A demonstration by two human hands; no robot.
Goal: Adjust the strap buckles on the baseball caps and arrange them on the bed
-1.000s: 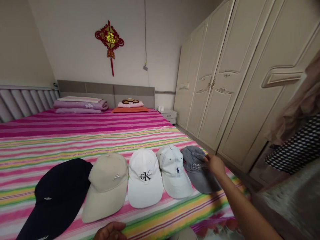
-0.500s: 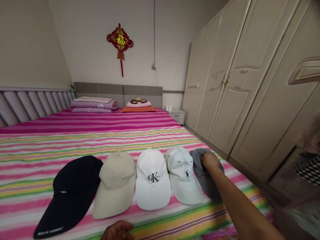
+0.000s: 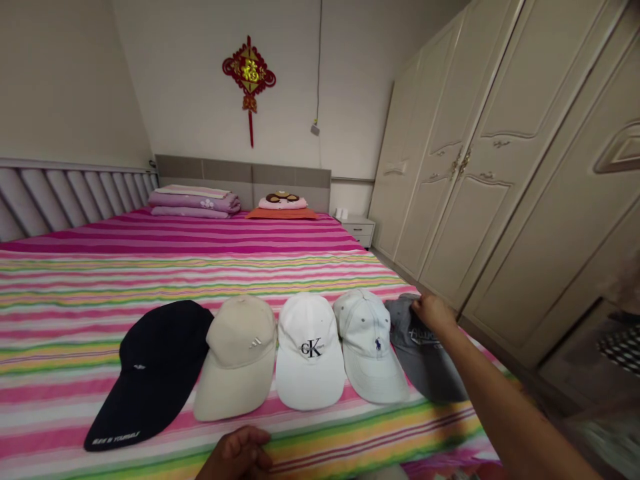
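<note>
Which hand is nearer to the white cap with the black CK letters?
Left. The left hand is just below the cap in view, slightly left; the right hand is at the grey cap, two caps over.

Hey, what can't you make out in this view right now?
In the head view:
- gray cap: full lettering, blurred
- right hand: its grip, hidden by its own knuckles
- left hand: wrist, cut off by the bottom edge
- checked cloth: full shape, cut off by the right edge
- white things on the nightstand: too small to identify
</note>
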